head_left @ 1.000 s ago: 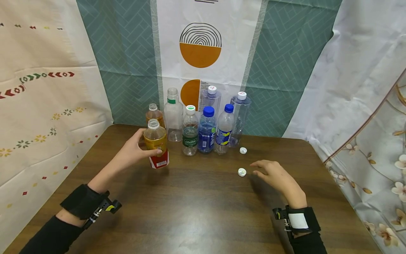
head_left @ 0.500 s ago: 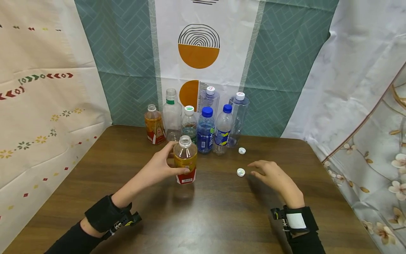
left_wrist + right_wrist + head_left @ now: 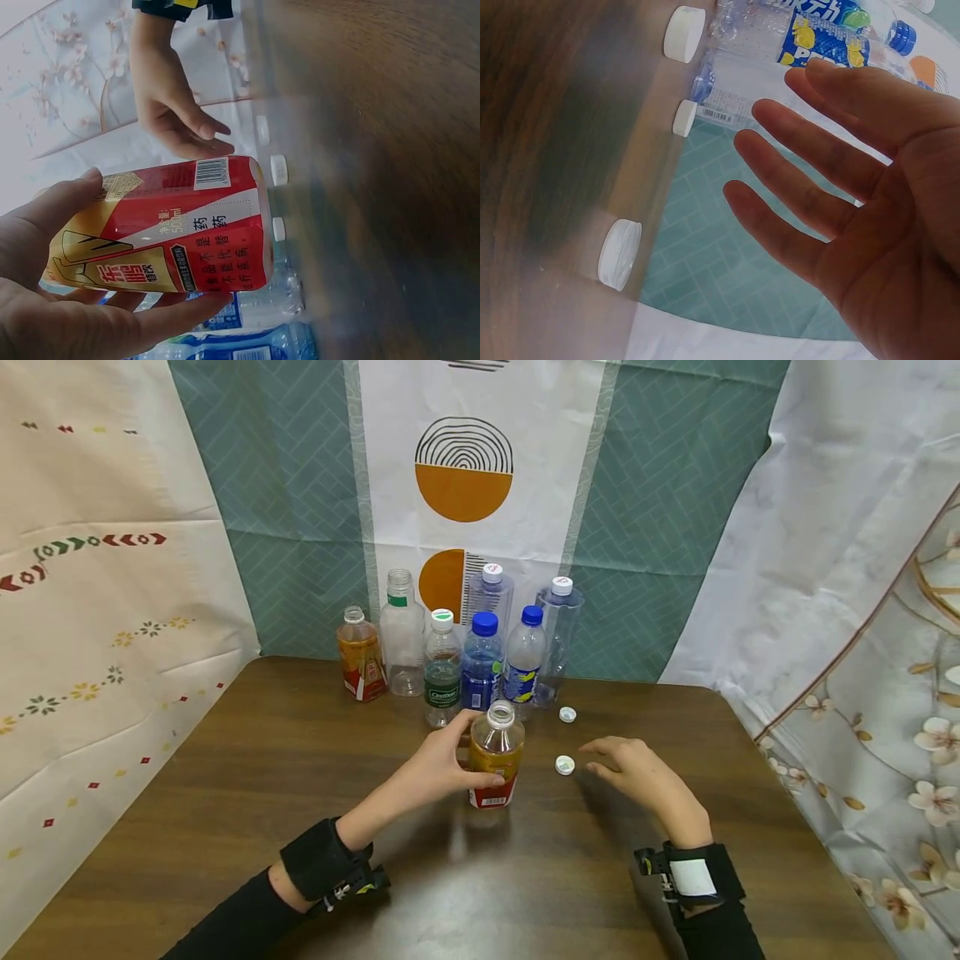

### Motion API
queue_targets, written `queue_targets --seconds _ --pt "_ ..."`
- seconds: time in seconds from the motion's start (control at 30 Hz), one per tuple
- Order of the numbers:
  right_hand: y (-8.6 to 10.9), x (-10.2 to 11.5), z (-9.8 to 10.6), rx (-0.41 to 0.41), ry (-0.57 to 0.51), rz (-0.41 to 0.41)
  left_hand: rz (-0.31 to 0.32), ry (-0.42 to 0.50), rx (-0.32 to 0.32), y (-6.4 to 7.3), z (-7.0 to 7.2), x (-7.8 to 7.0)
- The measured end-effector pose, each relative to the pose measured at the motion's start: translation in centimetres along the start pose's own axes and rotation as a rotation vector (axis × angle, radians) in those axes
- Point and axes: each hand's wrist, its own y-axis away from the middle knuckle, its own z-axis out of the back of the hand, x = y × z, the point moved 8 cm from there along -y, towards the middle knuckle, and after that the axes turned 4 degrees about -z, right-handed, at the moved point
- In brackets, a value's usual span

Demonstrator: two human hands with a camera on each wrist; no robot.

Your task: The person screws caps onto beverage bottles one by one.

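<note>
My left hand (image 3: pixel 438 764) grips an uncapped plastic bottle (image 3: pixel 497 757) with a gold and red label, fingers and thumb wrapped round its sides. Upright in the head view, this bottle seems to hang just above the wooden table. The left wrist view shows its label (image 3: pixel 172 225) with the base toward the caps. To the right, my right hand (image 3: pixel 648 777) holds nothing; its fingers (image 3: pixel 802 150) are relaxed and spread. A white cap (image 3: pixel 565 765) lies just left of its fingertips, and another cap (image 3: pixel 567 714) farther back. A third cap (image 3: pixel 619 255) appears in the right wrist view.
At the back stands a group of bottles: a matching gold-red bottle (image 3: pixel 362 656), a clear uncapped bottle (image 3: pixel 403 635), a green-labelled one (image 3: pixel 442 681), a blue-capped blue one (image 3: pixel 482 664), and a yellow-blue-labelled one (image 3: pixel 522 668). Tall clear bottles with white caps stand behind.
My left hand has carried the gold-red bottle from the left of the bottle group rightward and nearer, to in front of the blue-capped bottles. The right hand has stayed nearly still.
</note>
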Motion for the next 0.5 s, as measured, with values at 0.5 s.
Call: queue_targets --seconds 0.5 --pt "-0.3 0.3 -0.5 0.011 0.003 0.001 0.059 -0.063 -0.055 0.3 -0.6 2.1"
